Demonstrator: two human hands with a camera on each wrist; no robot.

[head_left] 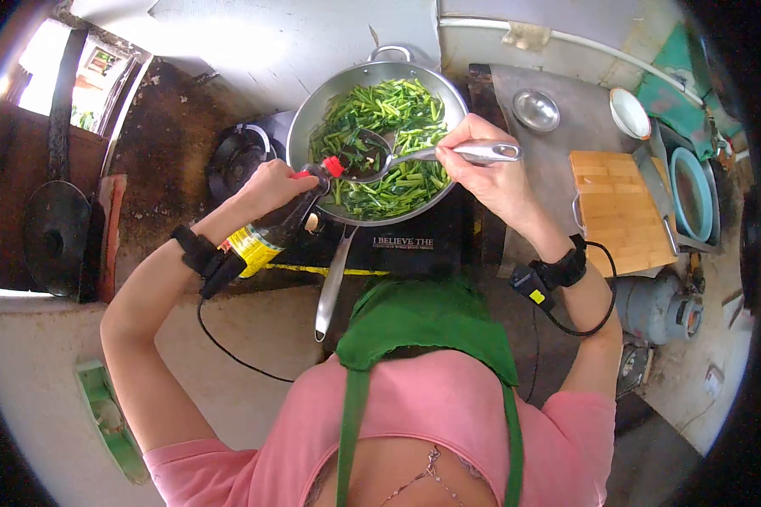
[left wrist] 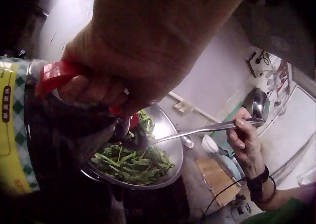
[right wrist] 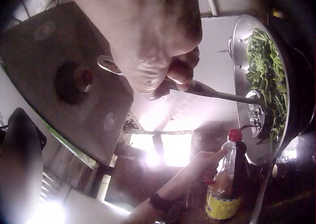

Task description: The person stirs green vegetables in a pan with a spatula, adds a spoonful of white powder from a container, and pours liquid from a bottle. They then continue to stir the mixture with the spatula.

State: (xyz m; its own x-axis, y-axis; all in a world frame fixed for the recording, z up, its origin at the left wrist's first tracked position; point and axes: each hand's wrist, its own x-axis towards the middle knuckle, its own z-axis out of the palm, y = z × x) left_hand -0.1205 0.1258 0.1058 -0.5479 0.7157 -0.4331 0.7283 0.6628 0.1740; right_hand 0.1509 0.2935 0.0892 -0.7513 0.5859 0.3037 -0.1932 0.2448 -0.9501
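My left hand (head_left: 271, 190) grips the red handle (left wrist: 59, 76) of a sauce bottle (head_left: 254, 247) with a yellow label and dark contents. The bottle tilts, its red cap (head_left: 334, 166) at the near left of the ladle bowl (right wrist: 254, 110). A thin dark stream runs from the cap toward that bowl in the right wrist view. In my right hand (head_left: 489, 173) is the handle of the metal ladle (head_left: 418, 155), held between thumb and fingers. Its bowl sits over chopped green vegetables (head_left: 397, 101) in a wide steel wok (head_left: 302, 135).
The wok handle (head_left: 336, 283) points toward my body. Right of the wok are a metal bowl (head_left: 536, 111), a white bowl (head_left: 629, 113), a wooden cutting board (head_left: 613, 203), a knife (head_left: 654, 186) and a blue basin (head_left: 691, 194). A black pan (head_left: 232, 160) sits left.
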